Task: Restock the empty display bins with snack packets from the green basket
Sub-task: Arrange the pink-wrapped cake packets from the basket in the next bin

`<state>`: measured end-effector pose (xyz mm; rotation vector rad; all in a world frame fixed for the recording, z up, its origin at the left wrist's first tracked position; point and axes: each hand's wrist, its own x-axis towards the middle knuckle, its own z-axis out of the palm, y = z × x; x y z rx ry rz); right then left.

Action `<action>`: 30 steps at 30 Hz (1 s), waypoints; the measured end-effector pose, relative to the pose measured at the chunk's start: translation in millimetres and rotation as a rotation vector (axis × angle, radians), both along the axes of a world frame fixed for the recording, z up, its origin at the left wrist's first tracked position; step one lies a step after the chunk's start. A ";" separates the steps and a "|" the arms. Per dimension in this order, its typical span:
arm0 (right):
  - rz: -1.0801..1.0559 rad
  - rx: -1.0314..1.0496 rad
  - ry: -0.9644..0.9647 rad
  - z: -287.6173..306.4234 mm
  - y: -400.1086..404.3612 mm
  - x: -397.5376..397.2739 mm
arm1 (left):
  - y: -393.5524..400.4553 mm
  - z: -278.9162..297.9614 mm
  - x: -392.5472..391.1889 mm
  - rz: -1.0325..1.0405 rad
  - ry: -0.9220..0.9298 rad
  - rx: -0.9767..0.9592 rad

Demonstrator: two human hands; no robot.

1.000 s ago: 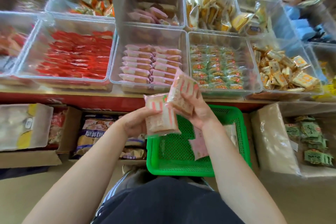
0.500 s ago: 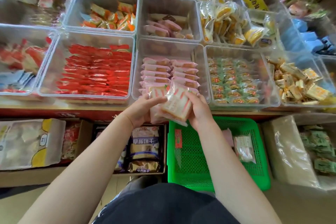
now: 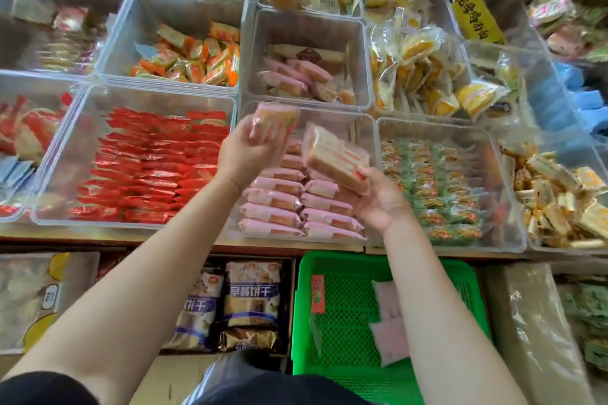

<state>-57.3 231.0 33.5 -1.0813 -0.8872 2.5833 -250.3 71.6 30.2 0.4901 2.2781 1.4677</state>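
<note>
Pink-wrapped snack packets fill both hands, each arm stretched forward and up from the lower edge of the view over a clear bin. The left hand [image 3: 245, 154] is raised with its back toward the camera, fingers curled round a blurred pink packet [image 3: 273, 120] held at its fingertips, above the far left corner of the clear bin [image 3: 368, 141]. The right hand [image 3: 381, 200] sits lower and nearer, palm turned up, thumb and fingers pinching the near end of a second packet [image 3: 335, 158], which tilts up and away toward the left hand; the two packets are close but apart. Directly under both hands lie two neat rows of pink packets [image 3: 296, 204] stacked in that bin. Left of the left hand, a bin holds red packets [image 3: 148, 164]; right of the right hand, a bin holds green packets [image 3: 431, 181]. Beyond the hands, another bin [image 3: 306, 39] holds a few loose pink packets. Below the right forearm, the green basket [image 3: 342, 322] rests on the lower level with a few pale packets [image 3: 390, 322] lying in it.
</note>
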 end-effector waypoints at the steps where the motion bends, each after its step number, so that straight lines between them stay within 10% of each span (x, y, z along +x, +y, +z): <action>1: 0.023 0.012 0.041 -1.6 7.4 -1.6 | 10.2 1.0 -5.7 -0.064 0.204 -0.091; 5: 0.029 -0.001 0.153 -5.8 22.2 -7.2 | 47.6 -19.5 -29.9 -0.315 0.727 -0.397; 12: -0.038 -0.016 -0.045 -23.6 40.2 -21.4 | 76.9 -67.2 -54.4 -0.524 0.659 -0.847; 30: -0.034 -0.088 -0.056 -53.4 37.5 -47.8 | 108.5 -92.3 -63.2 -0.592 0.654 -0.962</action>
